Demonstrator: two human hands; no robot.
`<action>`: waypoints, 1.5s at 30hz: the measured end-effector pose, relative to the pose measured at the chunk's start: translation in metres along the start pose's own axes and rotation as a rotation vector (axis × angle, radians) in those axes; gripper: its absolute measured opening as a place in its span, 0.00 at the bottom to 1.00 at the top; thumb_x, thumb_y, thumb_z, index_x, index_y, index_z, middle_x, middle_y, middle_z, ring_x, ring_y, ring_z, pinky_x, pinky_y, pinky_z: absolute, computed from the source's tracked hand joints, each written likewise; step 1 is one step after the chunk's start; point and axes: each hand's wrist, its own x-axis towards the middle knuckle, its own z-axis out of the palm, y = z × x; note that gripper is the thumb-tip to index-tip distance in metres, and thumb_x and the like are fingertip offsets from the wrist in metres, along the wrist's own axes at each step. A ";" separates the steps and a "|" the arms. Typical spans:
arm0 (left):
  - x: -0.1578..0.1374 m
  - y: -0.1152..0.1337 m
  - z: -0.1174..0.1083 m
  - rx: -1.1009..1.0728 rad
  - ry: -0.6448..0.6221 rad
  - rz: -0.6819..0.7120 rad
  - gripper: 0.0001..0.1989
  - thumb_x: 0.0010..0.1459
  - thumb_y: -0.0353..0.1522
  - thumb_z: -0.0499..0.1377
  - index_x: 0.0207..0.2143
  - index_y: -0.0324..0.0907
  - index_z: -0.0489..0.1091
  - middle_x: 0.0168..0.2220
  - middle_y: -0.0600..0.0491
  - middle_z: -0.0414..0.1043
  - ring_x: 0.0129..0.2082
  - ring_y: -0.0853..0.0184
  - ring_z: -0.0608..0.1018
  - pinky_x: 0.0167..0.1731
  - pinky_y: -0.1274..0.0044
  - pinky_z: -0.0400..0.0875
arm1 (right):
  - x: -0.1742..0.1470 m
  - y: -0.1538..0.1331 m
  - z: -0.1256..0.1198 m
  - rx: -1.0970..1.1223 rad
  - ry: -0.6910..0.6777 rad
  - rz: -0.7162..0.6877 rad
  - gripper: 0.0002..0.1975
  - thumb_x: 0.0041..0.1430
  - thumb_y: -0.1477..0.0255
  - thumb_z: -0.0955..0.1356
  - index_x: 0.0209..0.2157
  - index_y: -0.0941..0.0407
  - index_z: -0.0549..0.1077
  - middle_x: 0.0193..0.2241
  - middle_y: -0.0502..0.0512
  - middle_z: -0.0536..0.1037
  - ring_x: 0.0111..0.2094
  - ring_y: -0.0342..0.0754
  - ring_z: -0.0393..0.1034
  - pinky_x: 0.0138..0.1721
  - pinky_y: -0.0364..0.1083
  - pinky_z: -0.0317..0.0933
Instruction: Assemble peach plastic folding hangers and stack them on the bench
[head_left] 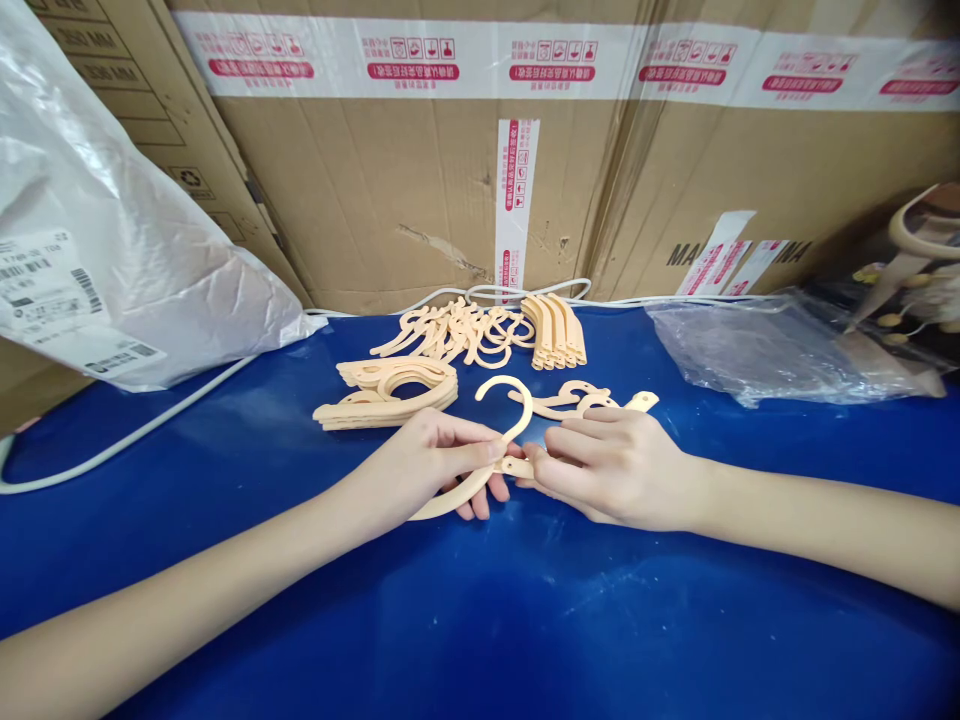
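My left hand (446,450) is closed, pinching a cream plastic hanger hook (523,405) at its base; its open curve points up. From under those fingers a curved hanger arm (454,502) runs down to the left. My right hand (626,465) is closed around another hanger arm (516,467), whose holed end meets the hook's base. Whether the pieces are locked together is hidden by the fingers. Just beyond the hands lie loose hanger parts (570,398) and a stack of folded hangers (401,395).
Farther back on the blue table (480,620) are a heap of hooks (457,330) and a row of hanger arms (556,330). Taped cardboard boxes (390,190) stand behind. A white plastic bag (150,240) is left, clear plastic wrap (750,345) right, and a white cable (135,440) trails along.
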 end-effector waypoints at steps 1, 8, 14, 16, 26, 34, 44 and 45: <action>0.000 0.000 0.000 0.015 0.001 0.011 0.12 0.55 0.37 0.58 0.33 0.37 0.74 0.24 0.53 0.74 0.20 0.72 0.74 0.22 0.82 0.70 | 0.000 0.000 0.000 0.009 -0.004 0.006 0.08 0.64 0.75 0.61 0.31 0.56 0.68 0.19 0.45 0.67 0.20 0.40 0.55 0.24 0.43 0.47; -0.003 0.003 0.006 0.184 0.023 0.025 0.15 0.57 0.38 0.55 0.25 0.37 0.71 0.21 0.54 0.71 0.18 0.74 0.71 0.20 0.83 0.66 | 0.001 0.002 0.001 0.063 -0.013 0.101 0.18 0.66 0.66 0.59 0.23 0.57 0.66 0.17 0.45 0.64 0.17 0.38 0.56 0.20 0.43 0.45; -0.001 0.002 0.006 0.132 0.014 0.007 0.14 0.56 0.39 0.56 0.28 0.38 0.71 0.22 0.55 0.72 0.18 0.74 0.71 0.20 0.83 0.67 | 0.002 0.007 0.002 0.136 -0.041 0.097 0.20 0.67 0.63 0.58 0.24 0.57 0.67 0.17 0.46 0.66 0.18 0.39 0.58 0.23 0.42 0.47; 0.000 0.002 0.005 0.077 0.002 -0.004 0.13 0.55 0.39 0.57 0.29 0.38 0.72 0.24 0.54 0.73 0.19 0.73 0.73 0.21 0.82 0.68 | 0.002 0.006 0.002 0.174 -0.024 0.111 0.20 0.65 0.59 0.59 0.26 0.57 0.68 0.17 0.46 0.67 0.19 0.40 0.60 0.23 0.42 0.48; -0.003 0.004 0.003 -0.009 0.086 -0.034 0.12 0.54 0.38 0.60 0.36 0.38 0.72 0.19 0.54 0.72 0.19 0.71 0.74 0.20 0.82 0.71 | 0.001 0.004 0.002 0.141 0.018 0.141 0.14 0.63 0.67 0.61 0.27 0.58 0.70 0.22 0.50 0.73 0.24 0.43 0.66 0.28 0.43 0.55; -0.001 0.006 0.004 -0.109 0.177 0.008 0.11 0.51 0.34 0.63 0.37 0.39 0.73 0.20 0.56 0.71 0.21 0.71 0.75 0.19 0.83 0.70 | 0.001 0.007 0.004 0.111 0.015 0.140 0.15 0.65 0.66 0.60 0.28 0.58 0.69 0.23 0.51 0.72 0.25 0.42 0.65 0.30 0.43 0.55; -0.001 0.002 -0.001 -0.110 0.124 -0.026 0.13 0.54 0.35 0.62 0.42 0.41 0.72 0.24 0.54 0.73 0.21 0.71 0.76 0.19 0.83 0.72 | 0.001 0.008 0.002 0.043 -0.009 0.097 0.12 0.65 0.73 0.60 0.28 0.57 0.70 0.25 0.50 0.74 0.27 0.42 0.66 0.32 0.43 0.56; -0.001 0.003 -0.001 -0.103 0.113 -0.024 0.12 0.54 0.35 0.62 0.41 0.41 0.72 0.23 0.55 0.73 0.21 0.71 0.76 0.18 0.83 0.72 | 0.000 0.008 0.002 0.037 -0.001 0.088 0.12 0.65 0.73 0.60 0.29 0.57 0.70 0.25 0.50 0.74 0.28 0.42 0.66 0.32 0.43 0.56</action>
